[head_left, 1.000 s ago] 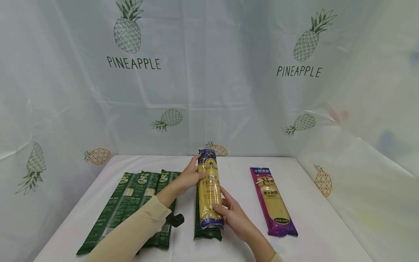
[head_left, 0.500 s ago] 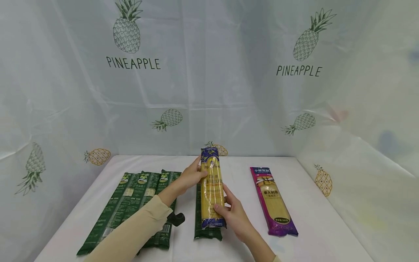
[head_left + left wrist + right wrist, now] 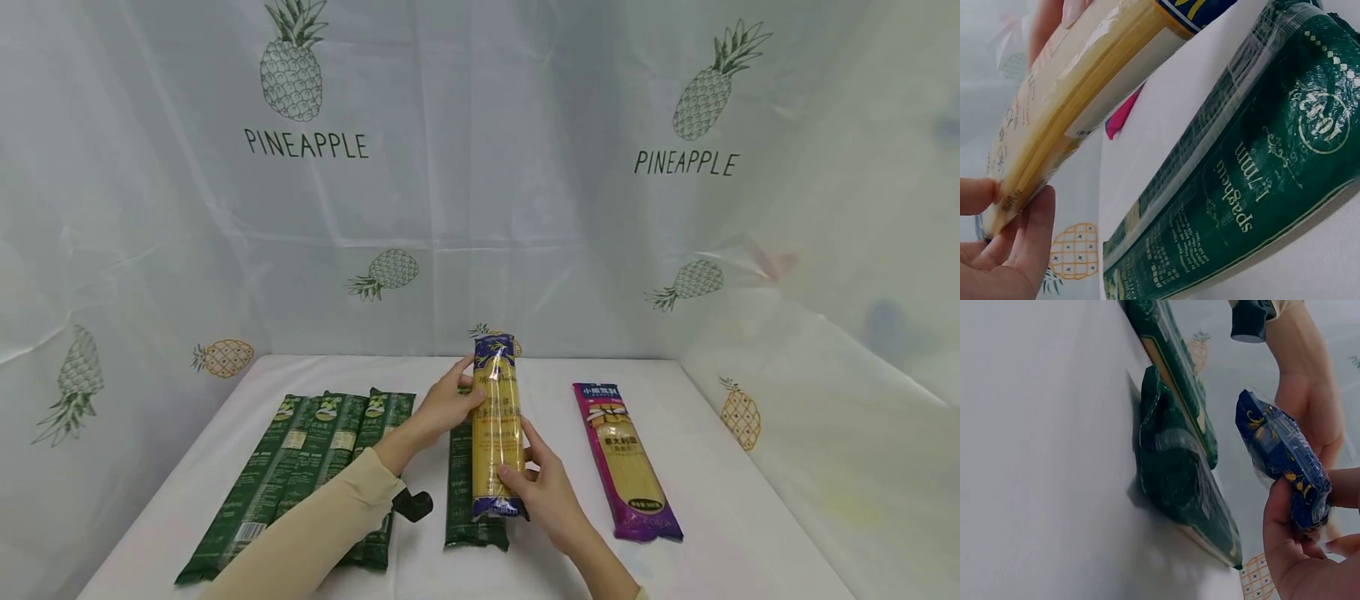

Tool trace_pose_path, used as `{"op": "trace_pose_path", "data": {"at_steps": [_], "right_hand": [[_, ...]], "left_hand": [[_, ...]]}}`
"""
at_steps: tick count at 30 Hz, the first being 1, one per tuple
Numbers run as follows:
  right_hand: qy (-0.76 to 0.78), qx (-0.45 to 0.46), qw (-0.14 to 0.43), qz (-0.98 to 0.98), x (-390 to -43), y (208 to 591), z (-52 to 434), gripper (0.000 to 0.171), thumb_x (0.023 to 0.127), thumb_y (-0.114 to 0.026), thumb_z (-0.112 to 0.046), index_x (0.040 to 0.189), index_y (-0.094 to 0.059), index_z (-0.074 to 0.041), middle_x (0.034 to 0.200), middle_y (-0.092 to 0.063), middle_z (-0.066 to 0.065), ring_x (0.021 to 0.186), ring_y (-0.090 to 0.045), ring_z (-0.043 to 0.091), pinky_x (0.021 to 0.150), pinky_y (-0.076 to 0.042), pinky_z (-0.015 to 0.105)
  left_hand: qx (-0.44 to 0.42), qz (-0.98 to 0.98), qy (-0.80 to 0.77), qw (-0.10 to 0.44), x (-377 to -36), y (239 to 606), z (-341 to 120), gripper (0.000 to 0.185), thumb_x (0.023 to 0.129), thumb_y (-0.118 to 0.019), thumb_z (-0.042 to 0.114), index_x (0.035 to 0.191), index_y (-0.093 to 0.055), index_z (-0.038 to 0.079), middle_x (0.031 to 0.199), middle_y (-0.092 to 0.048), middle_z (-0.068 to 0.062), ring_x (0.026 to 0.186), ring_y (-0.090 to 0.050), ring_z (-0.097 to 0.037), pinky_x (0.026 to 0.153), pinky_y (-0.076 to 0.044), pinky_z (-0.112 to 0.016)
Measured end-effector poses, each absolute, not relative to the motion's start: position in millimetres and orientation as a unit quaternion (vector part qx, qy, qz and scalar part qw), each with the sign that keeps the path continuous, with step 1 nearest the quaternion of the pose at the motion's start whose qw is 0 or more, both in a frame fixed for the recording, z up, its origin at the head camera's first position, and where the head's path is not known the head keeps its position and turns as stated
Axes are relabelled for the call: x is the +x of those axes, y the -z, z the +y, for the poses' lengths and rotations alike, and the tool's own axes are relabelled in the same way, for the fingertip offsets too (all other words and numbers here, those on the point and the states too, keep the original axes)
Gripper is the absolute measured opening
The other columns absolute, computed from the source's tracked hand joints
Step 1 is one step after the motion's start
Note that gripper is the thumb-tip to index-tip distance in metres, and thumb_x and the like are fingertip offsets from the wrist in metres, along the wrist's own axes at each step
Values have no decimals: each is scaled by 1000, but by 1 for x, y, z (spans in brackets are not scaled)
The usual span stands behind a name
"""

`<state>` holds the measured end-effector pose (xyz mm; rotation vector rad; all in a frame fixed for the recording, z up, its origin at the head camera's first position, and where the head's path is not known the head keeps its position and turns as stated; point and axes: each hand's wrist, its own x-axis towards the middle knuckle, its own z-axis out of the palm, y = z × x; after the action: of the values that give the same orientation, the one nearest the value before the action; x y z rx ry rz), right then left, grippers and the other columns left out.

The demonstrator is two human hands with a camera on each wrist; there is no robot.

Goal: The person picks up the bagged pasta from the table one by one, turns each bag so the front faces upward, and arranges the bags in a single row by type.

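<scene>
Both hands hold a yellow and blue pack of spaghetti at the middle of the table, tilted with its printed front towards me. My left hand grips its upper left side, thumb on the front. Lower down on the right, my right hand pinches it between thumb and fingers. The wrist views show the spaghetti pack raised off the table, its blue end near the right hand. Below and partly hidden lies a green spaghetti pack, apart from the held one.
On the left, several green packs lie side by side, partly covered by my left sleeve. A purple pack of pasta lies on the right of the white table. A pineapple-print curtain stands behind.
Both hands have carried the yellow and blue spaghetti pack a little to the right, uncovering more of the green pack below. The packs on the table have stayed in place.
</scene>
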<state>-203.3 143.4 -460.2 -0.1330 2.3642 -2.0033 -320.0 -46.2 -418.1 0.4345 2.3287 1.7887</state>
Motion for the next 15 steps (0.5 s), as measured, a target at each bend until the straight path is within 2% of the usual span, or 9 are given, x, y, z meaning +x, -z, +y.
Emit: {"op": "trace_pose_path", "data": {"at_steps": [10, 15], "right_hand": [[583, -25, 38, 811, -202, 457, 171, 87, 99, -78, -24, 170, -28, -17, 110, -63, 15, 89, -68, 22, 78, -61, 34], [526, 2, 35, 850, -199, 453, 193, 85, 96, -82, -31, 167, -38, -17, 106, -65, 11, 86, -64, 21, 72, -55, 34]], "left_hand": [[128, 770, -619, 91, -319, 427, -21, 72, 106, -66, 10, 169, -30, 17, 135, -56, -19, 93, -73, -25, 80, -64, -43], [127, 753, -638, 101, -318, 438, -4, 74, 105, -66, 6, 169, -28, 12, 135, -55, -21, 93, -72, -26, 80, -63, -43]]}}
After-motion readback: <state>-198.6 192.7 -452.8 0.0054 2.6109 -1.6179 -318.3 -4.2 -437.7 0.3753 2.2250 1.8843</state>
